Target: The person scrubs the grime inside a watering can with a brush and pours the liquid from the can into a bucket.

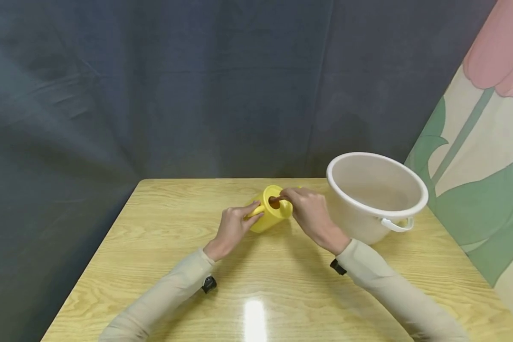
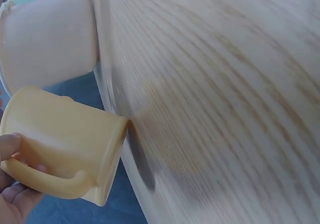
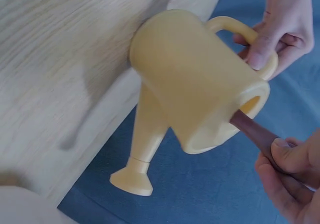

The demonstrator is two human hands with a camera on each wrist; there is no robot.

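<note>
Watering can (image 3: 175, 66) in left grip (image 1: 232, 226), tool (image 3: 256, 134) in right grip (image 1: 311, 213); right wrist alone shows whole spout (image 3: 146, 139).

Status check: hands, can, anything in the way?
Left hand gripping handle of yellow watering can. Right hand holding brown utensil into its opening. Can tilted. White bucket nearby, not blocking the opening.

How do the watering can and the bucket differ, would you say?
The watering can is yellow; the bucket is white. The can is smaller than the bucket. The can is tilted, held by the left hand; the bucket stands upright on the table. Both have handles.
</note>
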